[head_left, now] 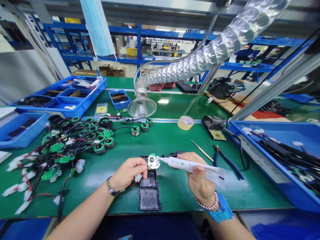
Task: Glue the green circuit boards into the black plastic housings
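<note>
Between the fingers of my left hand is a small round circuit board, its face turned up. A white connector with a red wire hangs by those fingers. My right hand grips a white glue tube, its thin nozzle pointing left and meeting the board's right edge as seen from here; I cannot tell whether it touches. Beneath the board lies a black plastic case with square sections, on the green bench. A wooden stick and blue-handled cutters lie right of the tube.
Wired circuit boards pile up on the left. Blue bins stand left and right. A foil exhaust duct with a clear hood hangs ahead. A tape roll and soldering iron holder sit beyond my hands.
</note>
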The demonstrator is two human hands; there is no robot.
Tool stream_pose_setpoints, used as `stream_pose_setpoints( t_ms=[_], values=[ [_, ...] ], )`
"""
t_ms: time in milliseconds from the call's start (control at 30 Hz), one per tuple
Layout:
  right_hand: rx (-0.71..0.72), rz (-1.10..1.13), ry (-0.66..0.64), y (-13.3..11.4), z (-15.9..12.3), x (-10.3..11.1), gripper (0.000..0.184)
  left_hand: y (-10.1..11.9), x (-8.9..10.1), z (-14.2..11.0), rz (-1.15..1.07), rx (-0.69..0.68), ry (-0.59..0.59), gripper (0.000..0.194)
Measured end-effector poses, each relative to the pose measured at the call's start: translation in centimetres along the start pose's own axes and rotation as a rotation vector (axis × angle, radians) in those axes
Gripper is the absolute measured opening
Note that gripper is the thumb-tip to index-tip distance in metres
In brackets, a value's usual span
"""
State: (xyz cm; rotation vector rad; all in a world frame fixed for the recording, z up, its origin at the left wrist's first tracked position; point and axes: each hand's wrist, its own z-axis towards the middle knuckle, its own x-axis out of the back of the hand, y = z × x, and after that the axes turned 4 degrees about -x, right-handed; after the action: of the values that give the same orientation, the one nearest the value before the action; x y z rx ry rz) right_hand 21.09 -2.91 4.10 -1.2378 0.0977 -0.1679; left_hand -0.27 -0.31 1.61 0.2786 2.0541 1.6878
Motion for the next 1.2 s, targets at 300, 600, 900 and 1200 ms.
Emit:
stream_pose_setpoints(
  t_ms=[300, 600, 900, 1200],
  values=[
    [0.376, -0.303, -0.042, -2.1, 0.4, 0.0, 0.046, -0.1, 0.0, 0.0, -0.008, 0.026, -0.007, 0.029],
    [0.400, -0.339, -0.102, -2.5, 0.3, 0.2, 0.044, -0.1, -0.1, 0.0, -0.030, 0.015, 0.016, 0.028],
    [0.460, -0.418, -0.203, -2.7, -0.2, 0.6, 0.046, -0.1, -0.3, 0.0, -0.103, 0.040, 0.018, 0.029],
    [0.476, -0.375, -0.237, -2.7, -0.6, 0.4, 0.045, 0.2, -0.6, -0.1, -0.122, 0.046, 0.019, 0.031]
  ],
)
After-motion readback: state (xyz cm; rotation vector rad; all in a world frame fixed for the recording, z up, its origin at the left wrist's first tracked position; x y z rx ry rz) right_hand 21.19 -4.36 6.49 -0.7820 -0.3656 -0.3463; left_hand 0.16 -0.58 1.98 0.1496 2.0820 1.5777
